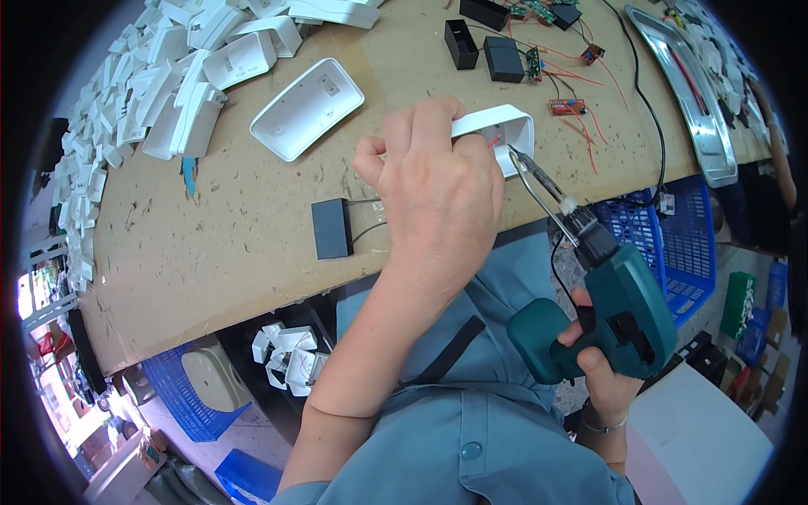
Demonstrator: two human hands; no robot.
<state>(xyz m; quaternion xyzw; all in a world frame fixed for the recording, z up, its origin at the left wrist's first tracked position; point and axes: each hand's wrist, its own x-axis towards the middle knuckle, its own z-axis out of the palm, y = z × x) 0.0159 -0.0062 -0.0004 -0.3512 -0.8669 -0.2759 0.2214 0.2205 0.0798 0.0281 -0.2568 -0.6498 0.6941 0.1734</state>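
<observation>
My left hand (442, 185) is closed around a white plastic housing (515, 126), tilted up at the table's front edge. A bit of red wire shows inside it. In my right hand (599, 370) is a green soldering gun (635, 295) with a pistol grip. Its metal tip and thin feed tube reach into the housing's opening, close to the red wire. Left of my left hand lies a black box (332, 229), with dark wires running from it under the hand. Another white housing (308, 109) rests open side up further back.
White housings (168, 76) are heaped at the far left. Black boxes (504, 61) and a red circuit board (567, 108) with loose wires lie at the back right. A metal tray (686, 101) and black cable sit right. Blue crates (686, 252) stand below.
</observation>
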